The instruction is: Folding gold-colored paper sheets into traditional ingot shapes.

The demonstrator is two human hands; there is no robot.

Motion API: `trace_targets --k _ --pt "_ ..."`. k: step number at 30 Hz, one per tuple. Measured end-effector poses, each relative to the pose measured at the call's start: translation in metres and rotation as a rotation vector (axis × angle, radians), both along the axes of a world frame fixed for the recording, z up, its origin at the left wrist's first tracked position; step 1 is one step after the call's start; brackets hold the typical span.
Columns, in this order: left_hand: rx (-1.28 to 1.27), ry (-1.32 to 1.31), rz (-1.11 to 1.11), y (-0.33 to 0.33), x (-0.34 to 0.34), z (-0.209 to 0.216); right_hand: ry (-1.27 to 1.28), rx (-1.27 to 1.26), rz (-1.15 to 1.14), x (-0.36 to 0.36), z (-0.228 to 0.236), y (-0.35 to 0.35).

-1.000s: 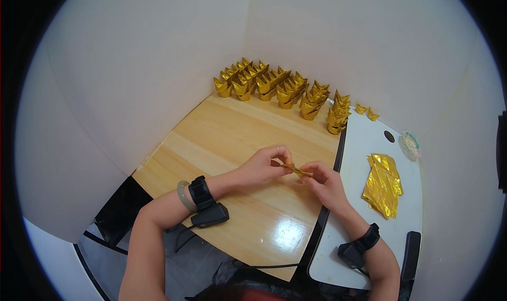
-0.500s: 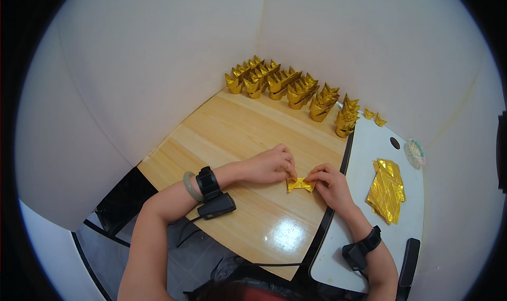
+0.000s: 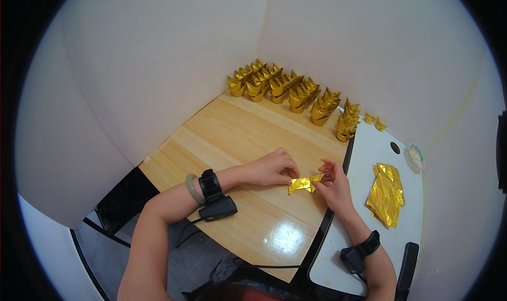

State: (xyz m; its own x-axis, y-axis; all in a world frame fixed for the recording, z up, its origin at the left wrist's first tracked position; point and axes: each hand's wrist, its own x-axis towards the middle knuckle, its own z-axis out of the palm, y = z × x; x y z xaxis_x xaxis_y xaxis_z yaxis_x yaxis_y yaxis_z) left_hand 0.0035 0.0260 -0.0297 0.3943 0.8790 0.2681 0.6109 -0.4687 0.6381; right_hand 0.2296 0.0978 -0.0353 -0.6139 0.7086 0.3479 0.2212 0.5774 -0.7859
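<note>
I have both hands brought close together over the wooden worktop [image 3: 227,137], with the gold foil piece [image 3: 302,184] directly between them. The left hand [image 3: 272,169] reaches in from its side with fingers curled downward, thumb and fingertips pinching the piece at its upper left end. The right hand [image 3: 336,189] pinches the opposite end between thumb and forefinger, its other fingers lifted and loosely bent. The middle of the piece shows uncovered between the two grips, shiny and creased, with its right end tilted upward; I cannot tell from here whether its underside rests on the wood. To the right of the right hand, well apart from it, I see a stack of gold sheets [image 3: 385,195] lying on the white worktop [image 3: 332,259]. Far beyond the hands, rows of folded gold shapes [image 3: 302,99] stand nested along the back of the wood, and two small gold shapes [image 3: 381,125] sit beside them at the white worktop's far edge. On my left wrist view of the arm, a pale bangle [image 3: 194,189] sits next to a black strap [image 3: 210,186]; another black wristband [image 3: 371,242] circles the right wrist.
</note>
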Motion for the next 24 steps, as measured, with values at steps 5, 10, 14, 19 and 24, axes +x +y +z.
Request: trace_targets --k 5,10,14,19,24 --pt "-0.038 -0.020 0.009 -0.001 -0.001 -0.002 -0.095 0.131 0.107 -0.003 0.011 -0.009" --pt "-0.048 -0.039 0.001 0.001 -0.002 -0.004 -0.108 0.238 0.229 -0.003 0.014 -0.009" --pt "-0.075 -0.026 -0.001 0.001 0.000 -0.001 -0.130 0.222 0.181 -0.001 0.013 -0.010" --pt "-0.085 -0.010 0.004 0.000 0.000 -0.001 -0.133 0.381 0.178 -0.001 0.015 -0.012" --pt "-0.108 -0.019 0.009 0.001 0.000 -0.002 -0.131 0.323 0.130 -0.003 0.014 -0.014"
